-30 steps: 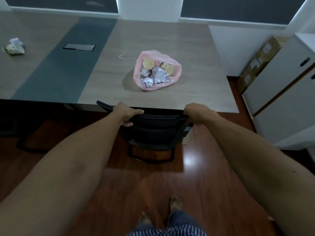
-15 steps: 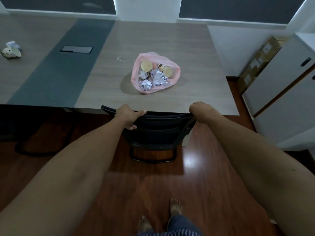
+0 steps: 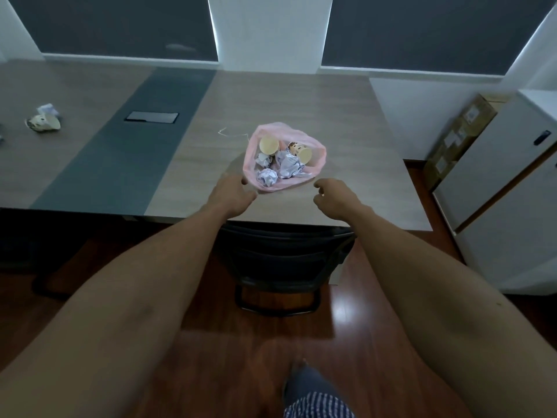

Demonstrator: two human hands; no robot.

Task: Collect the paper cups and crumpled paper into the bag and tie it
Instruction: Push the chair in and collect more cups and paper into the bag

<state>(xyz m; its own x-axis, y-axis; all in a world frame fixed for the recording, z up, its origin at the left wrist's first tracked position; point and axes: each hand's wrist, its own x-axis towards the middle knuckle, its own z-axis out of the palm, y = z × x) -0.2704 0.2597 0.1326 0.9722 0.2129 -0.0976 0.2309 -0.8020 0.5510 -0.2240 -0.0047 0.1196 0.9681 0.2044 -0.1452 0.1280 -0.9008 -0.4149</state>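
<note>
Cups first: two paper cups lie inside the pink bag (image 3: 319, 164), one plain-bottomed cup (image 3: 269, 145) at the back left and one printed cup (image 3: 300, 150) to its right, both tipped on their sides. Three balls of crumpled paper (image 3: 266, 177) sit in front of them in the same bag, which rests open-mouthed on the wooden table (image 3: 301, 98) near its front edge. One more cup (image 3: 43, 124) with a scrap of paper (image 3: 47, 109) beside it lies well apart, far to the left on the table. A thin string (image 3: 230, 133) lies just behind the bag.

One left hand (image 3: 230, 193) reaches over the table with fingers loosely spread, its fingertips right at the bag's near left rim; whether they touch the plastic I cannot tell. One right hand (image 3: 334, 197) hovers near the bag's right front, fingers relaxed and slightly curled, holding nothing.

Half a second ago both hands gripped the back of the black chair (image 3: 283, 260); now they have let go and moved forward above the table, and the chair stands tucked under the table edge.
</note>
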